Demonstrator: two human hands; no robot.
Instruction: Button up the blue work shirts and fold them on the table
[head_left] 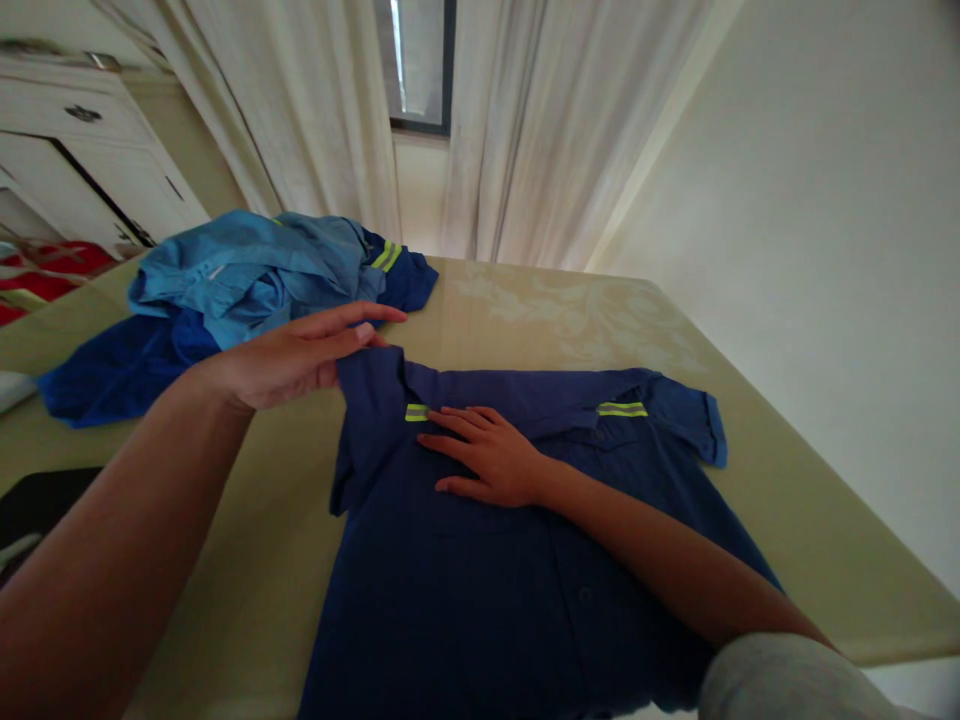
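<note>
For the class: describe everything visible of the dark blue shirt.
The shirt looks like woven cloth, short-sleeved, with a button on its front and yellow-and-grey strips near the shoulders. It lies spread on the table, somewhat creased, its top edge apparently folded over. The right hand rests flat on its chest; the left hand touches the sleeve at picture left.

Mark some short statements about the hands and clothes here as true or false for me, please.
1. The right hand lies on the dark blue shirt. True.
2. The clothes pile hangs from the curtains. False: it lies on the table.
3. Yellow-green strips show on the shirt. True.
4. The left hand lies flat over the shirt's buttons. False: it is at the sleeve on the shirt's left side in the picture.
5. The curtains are bright red. False: they are pale.
</note>
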